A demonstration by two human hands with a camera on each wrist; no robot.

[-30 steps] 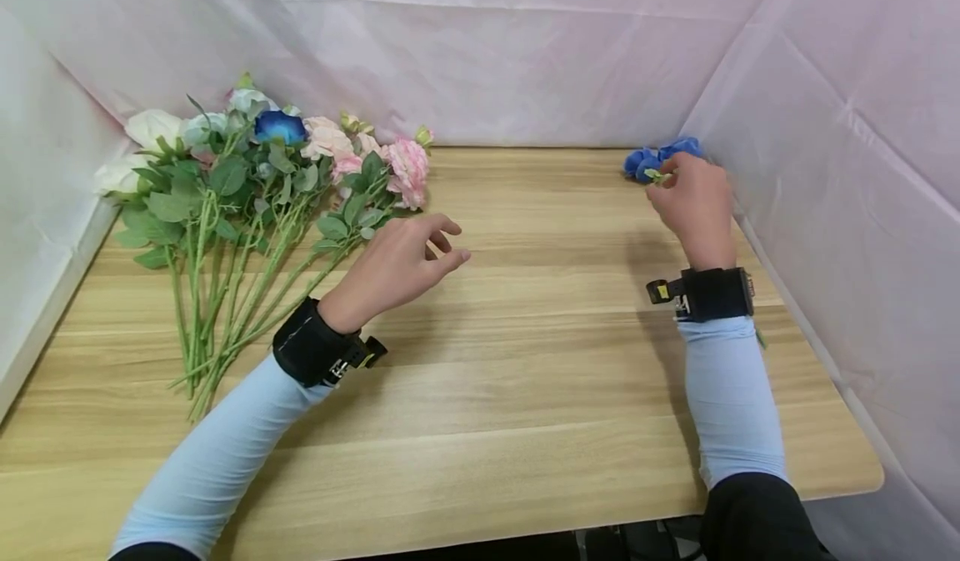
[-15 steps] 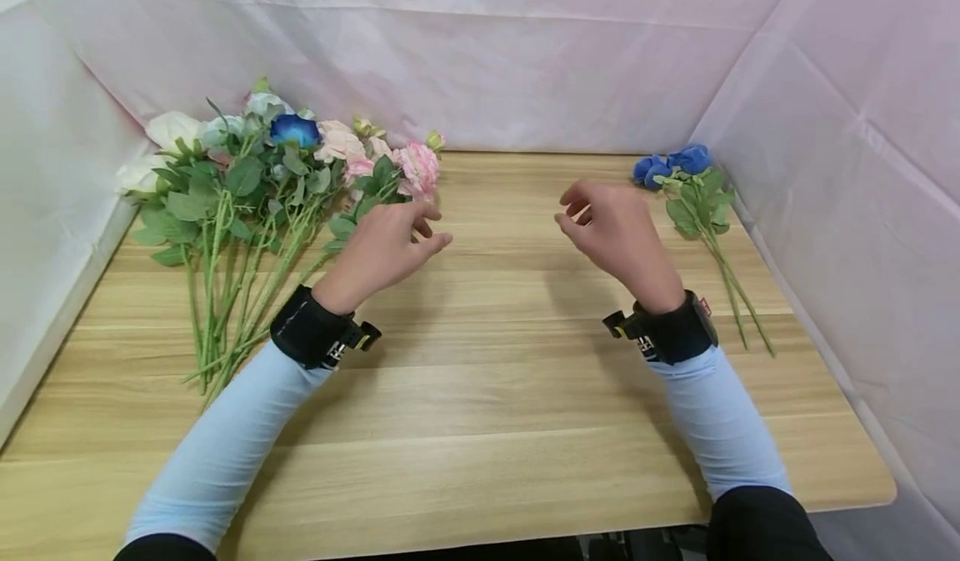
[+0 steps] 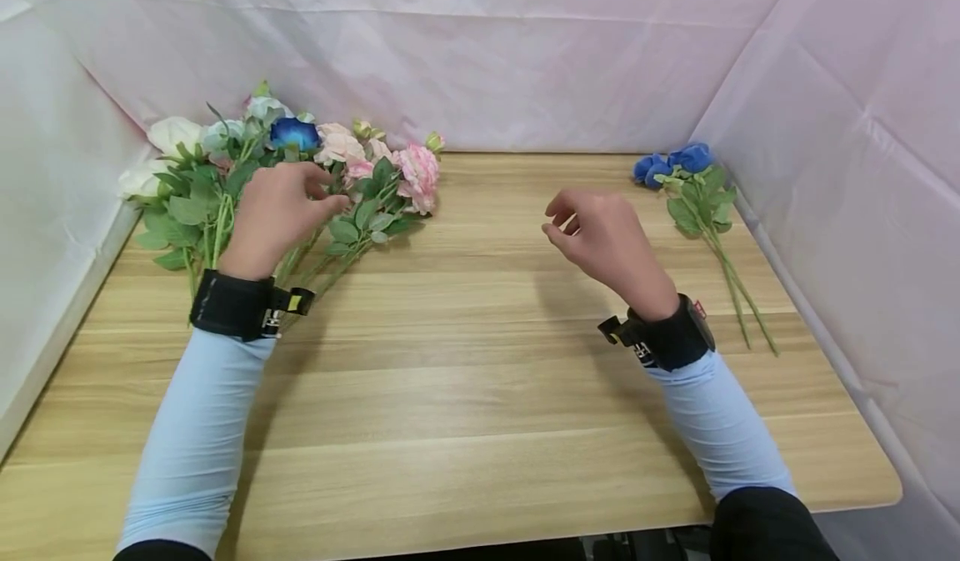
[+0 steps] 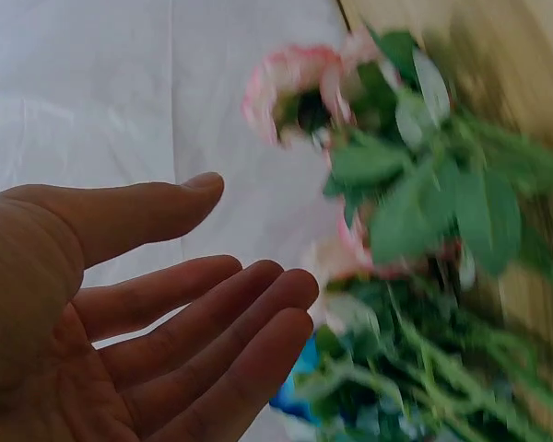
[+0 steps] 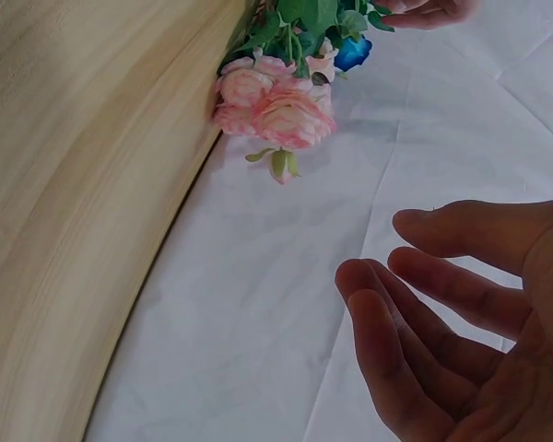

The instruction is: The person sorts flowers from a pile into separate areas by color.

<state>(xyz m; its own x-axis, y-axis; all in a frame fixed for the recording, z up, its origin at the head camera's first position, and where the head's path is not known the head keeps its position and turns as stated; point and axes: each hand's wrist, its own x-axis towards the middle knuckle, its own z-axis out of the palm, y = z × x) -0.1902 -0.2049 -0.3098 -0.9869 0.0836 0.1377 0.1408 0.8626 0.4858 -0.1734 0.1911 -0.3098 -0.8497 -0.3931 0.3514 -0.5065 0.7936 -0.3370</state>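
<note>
My left hand (image 3: 273, 211) hovers over the pile of artificial flowers at the left, just below a blue rose (image 3: 295, 133). In the left wrist view its fingers (image 4: 212, 350) are extended and hold nothing, with green leaves (image 4: 442, 198) beyond them. To the right of that hand lie pink flowers (image 3: 417, 176). My right hand (image 3: 603, 236) is in the air right of the table's middle, fingers loosely bent around nothing. Beyond it, at the back right, blue flowers (image 3: 690, 157) lie with their leaves and two stems (image 3: 731, 286) pointing toward me.
White flowers (image 3: 174, 134) lie at the far left of the pile. The wooden table (image 3: 465, 394) has a rounded front right corner. White cloth (image 3: 510, 69) stands behind it and along both sides.
My right hand has let go of the blue flowers and moved left, then stayed nearly still. My left hand has moved left, over the flower pile.
</note>
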